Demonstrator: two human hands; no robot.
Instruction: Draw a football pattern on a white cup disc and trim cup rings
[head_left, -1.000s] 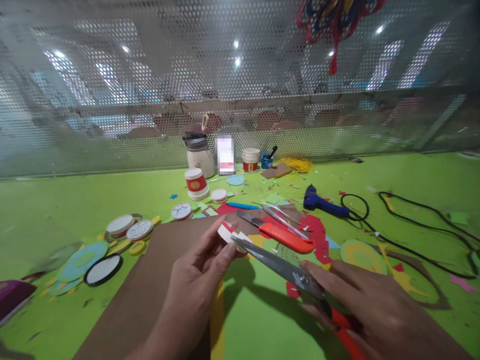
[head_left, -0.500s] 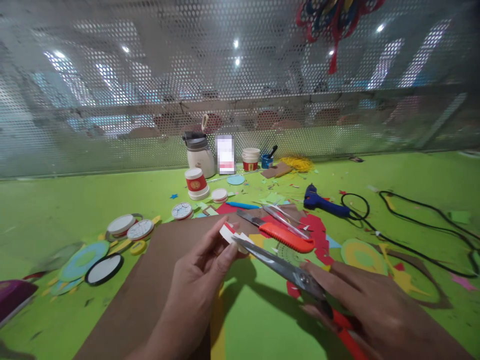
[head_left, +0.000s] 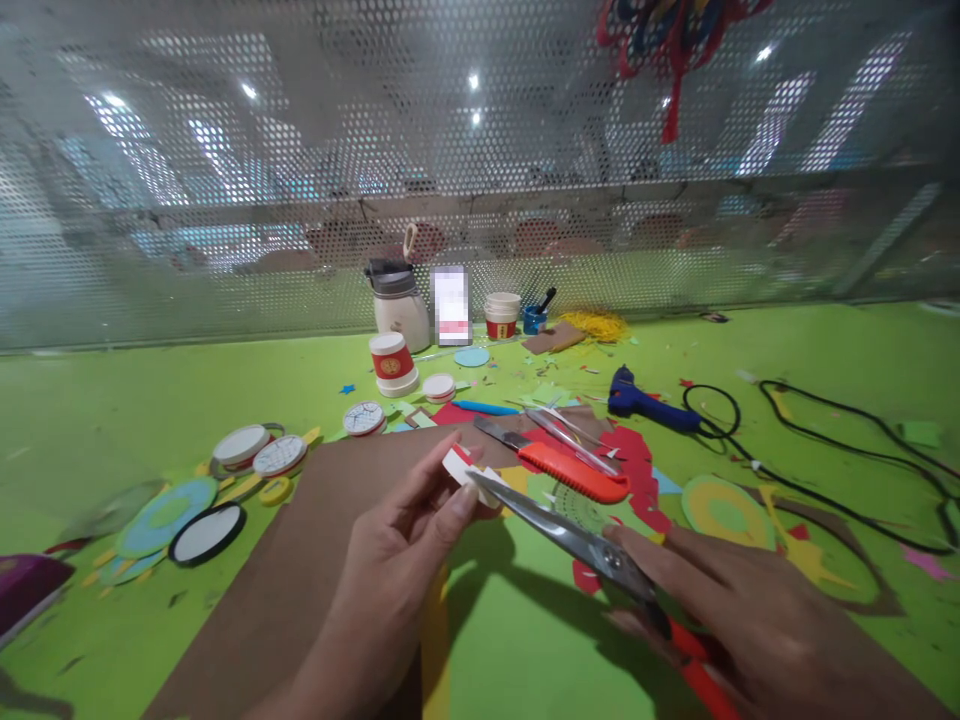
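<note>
My left hand [head_left: 397, 560] pinches a small white and red paper cup piece [head_left: 459, 464] between thumb and fingers, just above a brown sheet [head_left: 315, 540]. My right hand [head_left: 742, 620] grips red-handled scissors [head_left: 570, 535]; the metal blades point left and their tip meets the cup piece. An orange box cutter [head_left: 566, 468] lies just beyond the blades on the green table [head_left: 112, 400].
Round discs and lids [head_left: 225, 470] lie at the left. A red and white cup [head_left: 393, 364], a white jug [head_left: 397, 305] and small pots stand by the perforated metal wall [head_left: 480, 150]. A blue glue gun [head_left: 645, 402] and black cable [head_left: 825, 450] lie at right.
The scissor blades and the cup piece have shifted very slightly; both hands keep their grips.
</note>
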